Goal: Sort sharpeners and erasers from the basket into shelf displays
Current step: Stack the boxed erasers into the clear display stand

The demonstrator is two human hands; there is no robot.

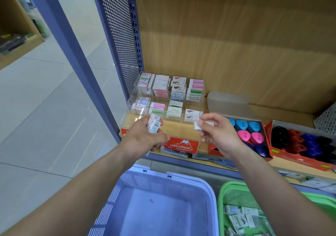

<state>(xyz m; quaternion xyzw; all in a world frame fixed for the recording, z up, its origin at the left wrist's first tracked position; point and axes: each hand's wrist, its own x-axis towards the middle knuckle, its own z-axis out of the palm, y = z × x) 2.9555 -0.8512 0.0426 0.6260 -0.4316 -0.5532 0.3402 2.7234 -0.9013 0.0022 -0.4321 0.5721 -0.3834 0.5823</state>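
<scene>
A single white eraser (197, 126), blurred, sits pinched between the thumb and forefinger of the right hand (219, 135). Its long axis runs roughly 3 to 9 o'clock, and its free end sticks out of the fingers toward 9. The eraser hangs just above the front edge of the clear acrylic display (131, 97), near its 5 o'clock corner.

At 9 o'clock from it, well apart, the left hand (142, 138) is curled round a small stack of boxed erasers (154, 124). Their long axis is tilted, with the upper ends toward 1 o'clock.

The display's compartments hold rows of packaged erasers, and a red "HARD ERASER" label (181, 145) fronts it at 6 o'clock. At 3 o'clock an orange box (212, 149) holds blue and pink sharpeners (243, 135), and a second box (268, 129) beyond holds black, red and blue ones. At 6 o'clock below the shelf stand a blue basket (211, 190) and, at its 3 o'clock, a green basket (221, 196) holding more erasers.
</scene>
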